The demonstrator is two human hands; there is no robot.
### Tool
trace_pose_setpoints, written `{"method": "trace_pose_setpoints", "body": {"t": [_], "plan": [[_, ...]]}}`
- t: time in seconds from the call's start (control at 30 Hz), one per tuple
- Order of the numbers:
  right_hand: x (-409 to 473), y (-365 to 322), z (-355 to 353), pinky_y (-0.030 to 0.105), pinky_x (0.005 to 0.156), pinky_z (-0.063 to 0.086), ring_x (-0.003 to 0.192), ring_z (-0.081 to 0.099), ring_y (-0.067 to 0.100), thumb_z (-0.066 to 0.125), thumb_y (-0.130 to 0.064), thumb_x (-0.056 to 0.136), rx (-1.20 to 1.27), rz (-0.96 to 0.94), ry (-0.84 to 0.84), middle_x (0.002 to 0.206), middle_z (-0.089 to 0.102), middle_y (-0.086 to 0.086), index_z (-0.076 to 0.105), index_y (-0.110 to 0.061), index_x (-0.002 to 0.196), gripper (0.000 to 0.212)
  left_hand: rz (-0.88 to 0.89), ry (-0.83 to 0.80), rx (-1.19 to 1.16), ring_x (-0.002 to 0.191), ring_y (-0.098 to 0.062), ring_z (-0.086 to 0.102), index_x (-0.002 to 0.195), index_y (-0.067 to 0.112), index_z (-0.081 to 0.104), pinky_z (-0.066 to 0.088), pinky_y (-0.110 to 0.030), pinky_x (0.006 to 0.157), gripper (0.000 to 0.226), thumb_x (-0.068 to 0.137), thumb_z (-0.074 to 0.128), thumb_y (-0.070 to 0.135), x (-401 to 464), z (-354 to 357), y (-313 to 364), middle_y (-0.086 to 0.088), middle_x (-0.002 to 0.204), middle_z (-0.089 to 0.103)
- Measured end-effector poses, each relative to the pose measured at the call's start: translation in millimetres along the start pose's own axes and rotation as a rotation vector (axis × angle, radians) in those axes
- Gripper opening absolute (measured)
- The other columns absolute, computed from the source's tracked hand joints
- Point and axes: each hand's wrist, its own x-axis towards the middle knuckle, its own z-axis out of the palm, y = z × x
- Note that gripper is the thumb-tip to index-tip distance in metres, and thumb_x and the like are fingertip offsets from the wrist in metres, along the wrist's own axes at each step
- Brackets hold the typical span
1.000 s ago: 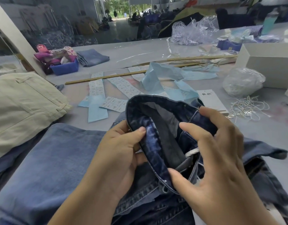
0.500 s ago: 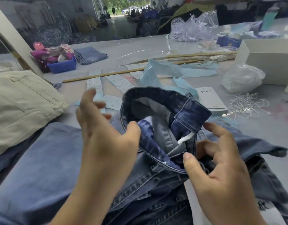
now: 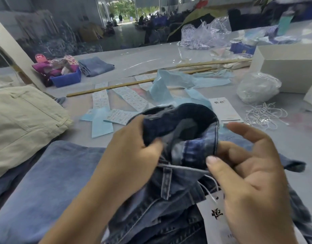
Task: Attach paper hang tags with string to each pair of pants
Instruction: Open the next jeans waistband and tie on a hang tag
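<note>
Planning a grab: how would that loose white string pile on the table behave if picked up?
The string pile looks thin and tangled, so probably floppy and light. Loops would likely snag and lift several strands together. Stray ends trail outward, so some may drag across the table.

Two bare forearms rise from the bottom edge of the view, on the near side of the tabletop (image 3: pixel 169 55), and end in the hands. No sleeve, glove, watch or ring shows on either. The left hand (image 3: pixel 132 147) shows its back, with knuckles faintly ridged. The right hand (image 3: pixel 246 175) shows a short, plain, unpainted thumbnail. Both forearms look smooth and unmarked.
</note>
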Motion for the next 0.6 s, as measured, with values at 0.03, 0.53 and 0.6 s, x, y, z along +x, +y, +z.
{"method": "trace_pose_setpoints", "body": {"t": [0.03,0.53,0.6], "plan": [[2.8,-0.2,-0.5,0.031,0.068,0.058,0.073,0.068,0.033,0.061,0.013,0.076,0.088,0.052,-0.009,0.084,0.073,0.016,0.056,-0.032,0.108,0.056,-0.07,0.052,-0.066,0.077,0.008,0.058,0.087,0.033,0.059,0.04,-0.013,0.057,0.008,0.08,0.059,0.032,-0.8,1.9,-7.7,0.027,0.083,0.064],[19.3,6.3,-14.7,0.039,0.059,0.058,0.068,0.067,0.036,0.06,-0.019,0.07,-0.071,0.443,-0.449,0.085,0.072,0.019,0.073,-0.02,0.091,0.025,-0.065,0.121,-0.702,0.101,-0.019,0.07,0.109,0.032,0.073,0.056,-0.039,0.085,0.032,0.084,0.062,0.048,-29.9,19.1,-25.3,0.001,0.101,0.075],[19.0,7.5,-15.6,0.035,0.056,0.056,0.066,0.069,0.036,0.06,-0.015,0.075,0.009,0.441,-0.456,0.082,0.072,0.02,0.074,-0.013,0.09,0.021,-0.126,0.168,-0.731,0.091,-0.008,0.072,0.098,0.04,0.076,0.055,-0.033,0.08,0.03,0.077,0.063,0.059,-30.6,18.1,-24.6,0.008,0.092,0.077]]}}
